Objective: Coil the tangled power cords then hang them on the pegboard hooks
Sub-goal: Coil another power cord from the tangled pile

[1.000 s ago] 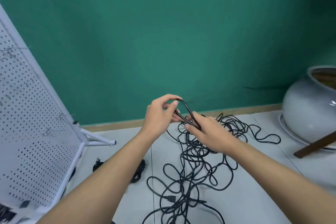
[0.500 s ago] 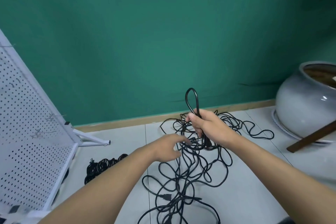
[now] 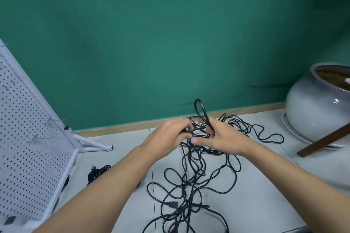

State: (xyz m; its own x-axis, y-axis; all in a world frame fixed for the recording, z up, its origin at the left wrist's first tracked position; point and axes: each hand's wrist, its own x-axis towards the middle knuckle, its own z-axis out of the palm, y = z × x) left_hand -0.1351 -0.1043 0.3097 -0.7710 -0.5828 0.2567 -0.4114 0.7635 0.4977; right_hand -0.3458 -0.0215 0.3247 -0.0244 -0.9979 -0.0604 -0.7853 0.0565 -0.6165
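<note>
Head view: the right hand [image 3: 224, 138] is clamped on a doubled length of black cord, whose loop [image 3: 201, 108] stands up out of the fist toward 12 o'clock, long axis close to upright. The thumb lies flat, pointing to 9 o'clock, and touches the left hand [image 3: 169, 135]. That hand sits just beside it at 9 o'clock, fingers curled into the top strands of the tangle [image 3: 191, 185] (they look pinched, though the fingertips hide the exact contact).

The rest of the tangle trails from both hands toward 6 o'clock and lies spread on the floor [image 3: 265, 185], with more slack curling out at 3 o'clock.

The pegboard [image 3: 28, 157] leans well apart at 9 o'clock, its hooks [image 3: 48, 121] bare; the left hand is the nearer one to it. My guess is the next wrap needs slack drawn up from 6 o'clock.
</note>
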